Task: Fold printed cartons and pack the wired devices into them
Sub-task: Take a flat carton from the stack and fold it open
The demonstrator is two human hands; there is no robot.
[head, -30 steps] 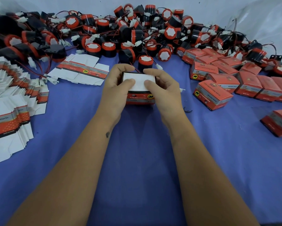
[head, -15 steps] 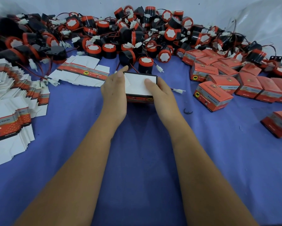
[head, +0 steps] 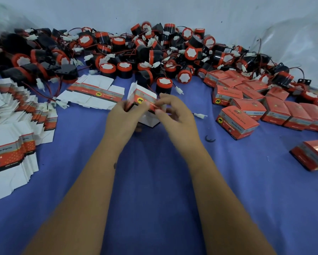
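Both hands, left hand (head: 124, 115) and right hand (head: 174, 115), pinched a tilted, half-closed carton (head: 142, 100) just above the bench (head: 154, 181), apparently mid-fold; next, its white flap probably needed tucking.

I was working at a small packing station, the kind found in a workshop or a light assembly room. A blue cloth (head: 154, 181) covered the table, and a great heap of black-and-red wired devices (head: 136, 52) lay along its far edge against a plain pale wall (head: 173, 10). Stacks of flat printed cartons (head: 13, 129) fanned out at my left, and rows of folded red cartons (head: 255, 100) sat at my right. Clear plastic sheeting (head: 298, 37) bulged in the far right corner. So many alike, sorted into piles, marked it as piecework.
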